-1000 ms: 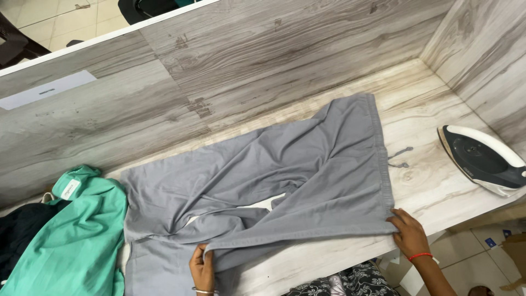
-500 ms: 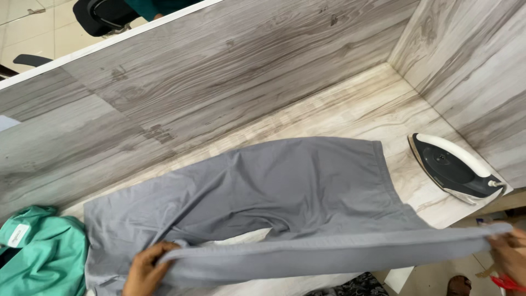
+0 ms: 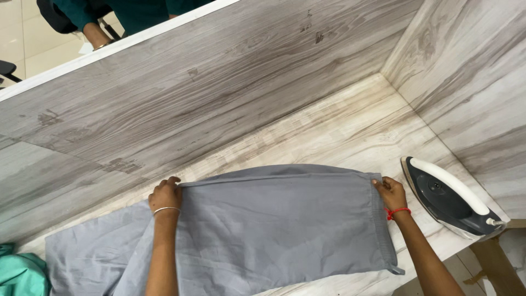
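- The pair of grey cotton trousers [image 3: 263, 230] lies flat on the pale wood-grain table top [image 3: 350, 126], folded lengthwise so one leg rests on the other; the elastic waistband runs down the right side and the legs trail off to the lower left.
- The left hand [image 3: 165, 194] sits at the far folded edge of the trousers, about midway along their length, fingers curled and pinching the cloth — a thin silver bangle circles its wrist.
- The right hand [image 3: 390, 192] grips the far corner of the waistband, fingers closed on the fabric; a red thread is tied round that wrist.
- Between the two hands the far edge of the trousers runs in a shallow arc, nearly taut.
- A black-and-white electric iron [image 3: 449, 200] rests on the table just beside the right hand, to its right, its handle facing up — apart from the trousers.
- A bit of green cloth [image 3: 19, 274] shows at the lower left corner, next to the leg ends.
- Grey wood-grain partition walls [image 3: 219, 93] close in the table at the back and on the right.
- Beyond the back wall, another person in a dark green sleeve [image 3: 82, 16] shows partly.
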